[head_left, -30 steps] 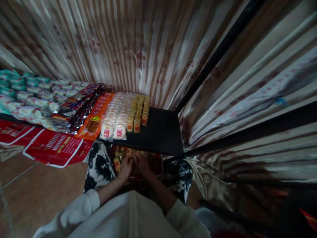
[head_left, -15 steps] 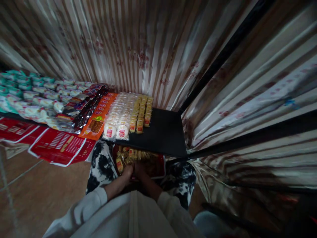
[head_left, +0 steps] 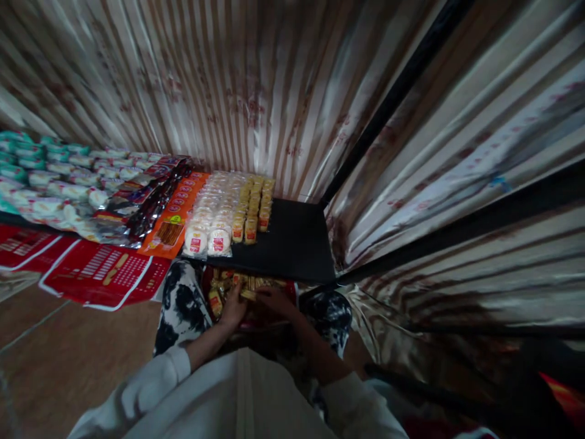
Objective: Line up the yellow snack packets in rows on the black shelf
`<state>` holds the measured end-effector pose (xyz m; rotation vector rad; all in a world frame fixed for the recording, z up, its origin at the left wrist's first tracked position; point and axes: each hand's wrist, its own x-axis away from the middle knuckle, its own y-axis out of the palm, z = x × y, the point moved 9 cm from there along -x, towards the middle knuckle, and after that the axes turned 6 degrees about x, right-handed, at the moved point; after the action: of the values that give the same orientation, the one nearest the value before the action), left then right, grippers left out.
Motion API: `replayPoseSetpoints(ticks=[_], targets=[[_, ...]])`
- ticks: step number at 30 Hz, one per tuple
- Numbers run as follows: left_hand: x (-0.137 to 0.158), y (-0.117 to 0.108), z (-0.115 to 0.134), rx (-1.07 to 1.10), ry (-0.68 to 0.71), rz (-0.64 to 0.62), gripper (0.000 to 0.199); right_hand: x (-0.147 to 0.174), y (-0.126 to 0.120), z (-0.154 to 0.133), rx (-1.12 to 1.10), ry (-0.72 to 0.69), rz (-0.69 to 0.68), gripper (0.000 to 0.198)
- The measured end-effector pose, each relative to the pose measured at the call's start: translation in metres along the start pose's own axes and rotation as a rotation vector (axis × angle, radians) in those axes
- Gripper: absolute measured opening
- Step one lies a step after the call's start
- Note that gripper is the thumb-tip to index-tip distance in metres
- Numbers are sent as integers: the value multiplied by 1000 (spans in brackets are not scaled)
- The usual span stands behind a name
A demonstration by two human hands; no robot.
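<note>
A red box of small gold-wrapped snack packets sits between my knees, partly beneath the edge of a black shelf. Inside it, my left hand is closed with its fingertips at the left end of one gold-wrapped packet. My right hand pinches the other end of that packet from the right. Dim light hides the finer finger detail. Rows of similar gold packets stand on the shelf beside clear-wrapped round white crackers.
Farther left on the shelf lie an orange snack bag, dark shiny packets, and white and green packages. Red printed bags hang below its front edge. A striped curtain and black poles border the shelf.
My hands were close together at the near side of the box. Now they are apart and farther forward, with a gold packet between them. The view has shifted slightly.
</note>
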<state>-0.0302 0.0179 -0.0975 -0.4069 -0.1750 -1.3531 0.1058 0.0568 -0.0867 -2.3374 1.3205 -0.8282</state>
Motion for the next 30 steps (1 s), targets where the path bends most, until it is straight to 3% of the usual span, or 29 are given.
replayPoseSetpoints(ticks=[3,10,17,25,30], targets=[[0,5,9,-30,59,-40,41,4,-18,1,-118,31,-4,23],[2,17,25,175,-21,-66,34,17,-55,-19,-452,76,87,42],[-5,24,58,391,-19,22,33,3,-59,-23,-688,-28,251,48],[-29,45,98,539,36,1,24,-16,-82,-20,-492,-103,523,47],[-43,47,101,422,-28,99,40,-33,-114,-34,-168,-62,590,39]])
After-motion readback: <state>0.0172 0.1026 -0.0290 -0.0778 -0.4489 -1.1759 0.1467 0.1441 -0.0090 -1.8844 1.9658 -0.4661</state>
